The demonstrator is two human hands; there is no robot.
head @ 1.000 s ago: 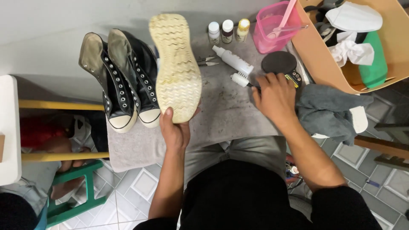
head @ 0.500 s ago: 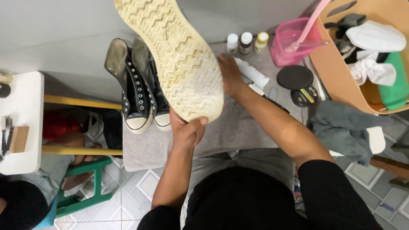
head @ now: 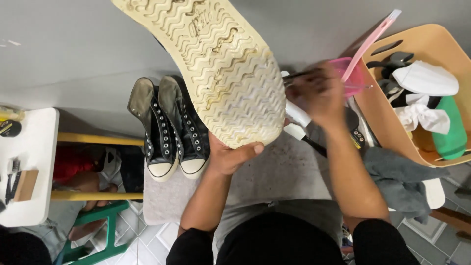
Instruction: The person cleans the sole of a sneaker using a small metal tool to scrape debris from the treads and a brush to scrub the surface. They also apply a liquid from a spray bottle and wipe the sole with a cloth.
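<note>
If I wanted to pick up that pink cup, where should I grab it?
Probably by the pink cup's side wall, coming from the near side. A long pink handle sticks up out of it, so the top is awkward. The right hand hides part of it.

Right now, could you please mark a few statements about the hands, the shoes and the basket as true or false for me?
1. The left hand holds a shoe sole-up. True.
2. The right hand rests on the grey cloth. False: it is raised by the pink tub.
3. A pair of black high-tops stands on the mat. True.
4. The basket is blue. False: it is tan.
</note>
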